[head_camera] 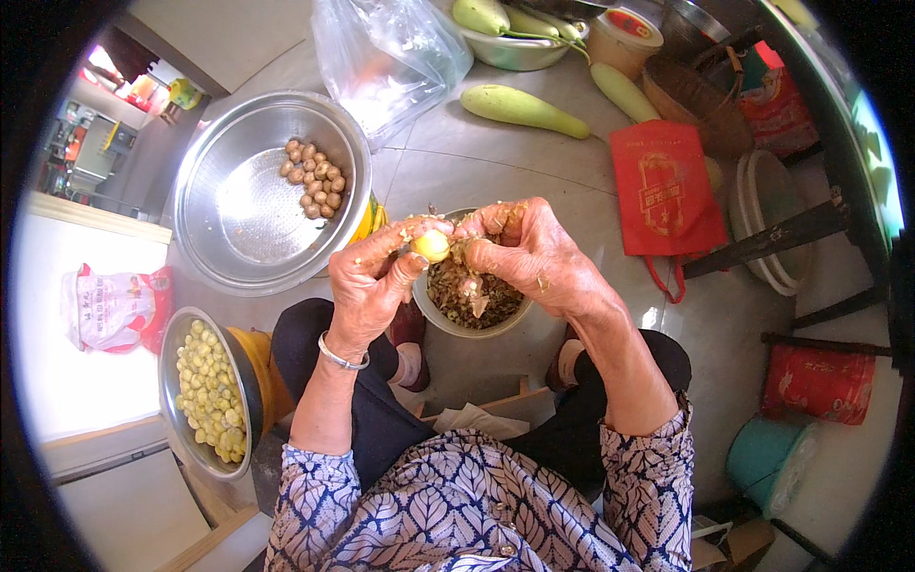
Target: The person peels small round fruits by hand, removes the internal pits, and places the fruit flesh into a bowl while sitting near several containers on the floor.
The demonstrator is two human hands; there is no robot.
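Observation:
My left hand [373, 272] holds a small peeled yellow potato [430, 246] between the thumb and fingers. Beside it, my right hand [535, 250] has its bent fingers and thumb close to the potato; whether they pinch a bit of peel is hard to see. Crumbs of potato stick to both hands. Below them, between my feet, stands a pale bucket [436, 322] filled with brown peelings [493, 307]. Unpeeled small brown potatoes [314, 179] lie to one side in a wide metal basin [221, 250] at the upper left.
Peeled yellow potatoes [207, 393] fill a metal bowl [246, 457] at my left. Ahead are a clear plastic bag [389, 64] and a pale green gourd [525, 111] on the floor. A red bag [665, 186] lies at right, near dark table legs [772, 236].

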